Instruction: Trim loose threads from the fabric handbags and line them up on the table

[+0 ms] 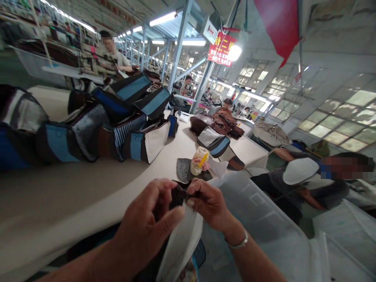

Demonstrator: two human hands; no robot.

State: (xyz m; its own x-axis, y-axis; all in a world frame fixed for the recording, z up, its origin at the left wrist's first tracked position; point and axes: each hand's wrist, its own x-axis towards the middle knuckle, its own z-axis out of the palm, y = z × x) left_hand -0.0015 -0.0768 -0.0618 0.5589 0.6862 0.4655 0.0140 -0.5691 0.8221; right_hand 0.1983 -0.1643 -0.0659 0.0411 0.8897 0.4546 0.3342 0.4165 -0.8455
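Both hands are at the upper end of a sewn fabric piece (185,227) with a pale lining and dark edge, which hangs down between my forearms. My right hand (207,199) pinches its dark top corner between thumb and fingers; a bracelet circles that wrist. On the other side of the corner, my left hand (149,211) has its fingers curled at the dark edge, the thumb stretched along the pale lining. Just beyond my fingers, a container (197,166) with a yellow stick-like tool stands on the table beside a grey fabric scrap (183,169).
Sewn blue, grey and striped fabric pieces (135,145) stand in a row on the pale table (164,156). Brown pieces (225,121) lie farther back. A translucent plastic bin (243,219) is at my right. A person (305,184) sits beyond it, holding a white piece.
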